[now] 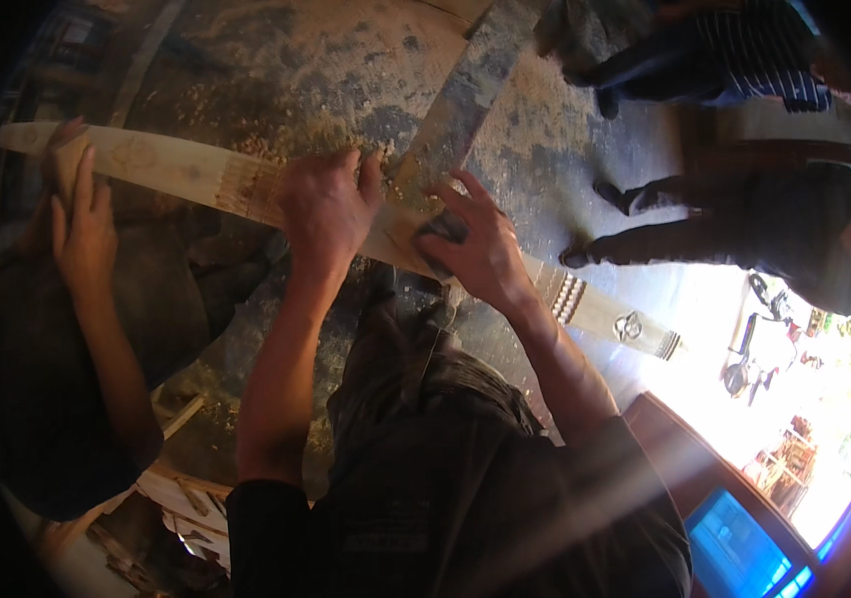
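A long, pale wooden board (196,171) with carved bands and a flower motif runs slantwise across the view, its ends tapering. My left hand (328,204) lies over the middle of the board, fingers curled at its far edge; what lies under the palm is hidden. To its right, my right hand (480,239) grips a small dark block (445,234), its kind unclear, against the board's face. A co-worker's hand (87,234) at the left presses a tan pad or block (73,164) onto the board near its left end.
A dark beam (465,95) extends away beyond the board. Wood shavings lie over the stained floor (296,70). Two other people stand at the right, one in a striped shirt (764,50). A brown-framed blue panel (734,543) is at the lower right, near a bright doorway.
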